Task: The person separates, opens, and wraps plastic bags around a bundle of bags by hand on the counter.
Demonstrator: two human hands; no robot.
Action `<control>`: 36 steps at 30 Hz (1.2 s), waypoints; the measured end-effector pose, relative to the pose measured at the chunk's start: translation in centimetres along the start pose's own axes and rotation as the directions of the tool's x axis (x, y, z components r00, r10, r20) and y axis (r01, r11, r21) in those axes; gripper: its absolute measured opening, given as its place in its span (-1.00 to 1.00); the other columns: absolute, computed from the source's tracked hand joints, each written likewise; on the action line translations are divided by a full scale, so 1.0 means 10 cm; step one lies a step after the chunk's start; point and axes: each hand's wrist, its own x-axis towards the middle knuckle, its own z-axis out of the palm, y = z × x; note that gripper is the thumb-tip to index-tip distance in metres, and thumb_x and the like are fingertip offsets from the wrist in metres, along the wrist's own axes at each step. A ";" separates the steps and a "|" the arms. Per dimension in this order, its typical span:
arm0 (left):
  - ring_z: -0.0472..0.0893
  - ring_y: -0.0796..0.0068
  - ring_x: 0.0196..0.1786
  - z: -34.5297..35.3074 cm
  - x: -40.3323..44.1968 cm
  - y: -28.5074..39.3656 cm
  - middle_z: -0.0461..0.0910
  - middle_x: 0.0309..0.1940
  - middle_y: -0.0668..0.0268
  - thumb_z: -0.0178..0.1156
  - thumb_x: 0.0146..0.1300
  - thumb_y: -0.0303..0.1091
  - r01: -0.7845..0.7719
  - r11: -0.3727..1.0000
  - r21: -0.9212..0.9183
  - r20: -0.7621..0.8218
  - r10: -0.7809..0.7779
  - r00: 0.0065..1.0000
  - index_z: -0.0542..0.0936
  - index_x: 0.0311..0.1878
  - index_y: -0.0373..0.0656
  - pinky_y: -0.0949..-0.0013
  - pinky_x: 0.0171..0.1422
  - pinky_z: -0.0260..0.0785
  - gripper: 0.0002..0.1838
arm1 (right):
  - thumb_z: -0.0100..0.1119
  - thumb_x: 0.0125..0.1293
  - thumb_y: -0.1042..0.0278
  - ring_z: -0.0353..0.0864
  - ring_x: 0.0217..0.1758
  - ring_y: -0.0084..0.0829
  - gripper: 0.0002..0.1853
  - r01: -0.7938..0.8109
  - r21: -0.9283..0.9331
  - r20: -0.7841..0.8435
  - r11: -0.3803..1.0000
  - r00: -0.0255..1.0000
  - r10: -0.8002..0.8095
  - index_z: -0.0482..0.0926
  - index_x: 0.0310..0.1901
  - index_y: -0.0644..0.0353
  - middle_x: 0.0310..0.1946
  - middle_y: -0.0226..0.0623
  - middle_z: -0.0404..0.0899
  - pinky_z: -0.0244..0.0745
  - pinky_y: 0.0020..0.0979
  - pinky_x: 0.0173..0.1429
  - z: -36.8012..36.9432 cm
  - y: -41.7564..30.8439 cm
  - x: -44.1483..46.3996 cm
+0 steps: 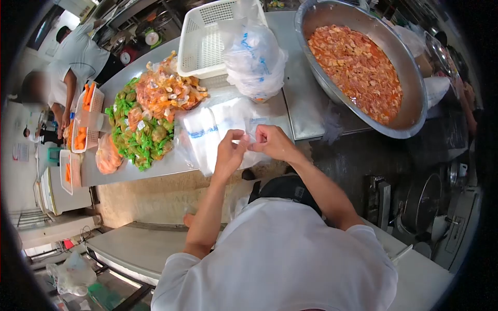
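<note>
White shirt (280, 254) closest; both hands at clear plastic (251, 139).
Left hand (231, 154) and right hand (272, 142) pinch it, fingers bent, over flat bags (205, 132) at the desk (168, 172) edge (film too sheer to trace); bulging bag (255, 62) hides part of white basket (199, 44), frame crops basket and meat bowl (337, 92); green-tied packets (140, 142) left.

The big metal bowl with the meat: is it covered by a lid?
No, the big metal bowl stands open, and the reddish meat pieces inside show plainly.
</note>
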 end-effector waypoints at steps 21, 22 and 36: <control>0.52 0.12 -0.34 -0.56 1.85 1.67 0.49 -0.52 0.14 0.28 -0.08 -0.25 -0.805 0.513 0.298 0.293 0.753 0.589 0.57 -0.47 -0.26 0.18 -0.17 0.37 -0.76 | 0.05 0.01 0.54 0.49 -0.25 -0.08 -0.84 0.450 -0.757 0.195 0.473 0.848 -0.493 0.38 -0.31 0.27 -0.36 -0.07 0.46 0.40 -0.22 -0.11 -1.70 -1.22 1.13; 0.52 0.13 -0.35 -0.48 1.81 1.40 0.48 -0.53 0.13 0.26 -0.06 -0.26 -0.569 0.816 0.102 0.171 0.549 0.818 0.54 -0.48 -0.27 0.18 -0.18 0.37 -0.76 | 0.04 0.02 0.54 0.48 -0.23 -0.03 -0.87 0.474 -0.720 0.122 0.506 0.805 -0.580 0.40 -0.33 0.27 -0.37 -0.07 0.46 0.39 -0.17 -0.13 -1.65 -0.88 1.18; 0.42 0.22 0.18 -0.08 1.82 0.55 0.41 0.12 0.08 0.16 0.13 -0.51 -0.573 0.819 -0.001 0.019 0.573 0.819 0.30 0.24 -0.28 0.20 0.28 0.27 -0.44 | -0.05 0.03 0.66 0.54 0.02 -0.08 -0.81 0.406 -0.645 -0.442 0.647 0.492 -0.750 0.52 -0.33 0.27 -0.16 -0.17 0.59 0.41 -0.21 0.15 -1.02 0.08 0.96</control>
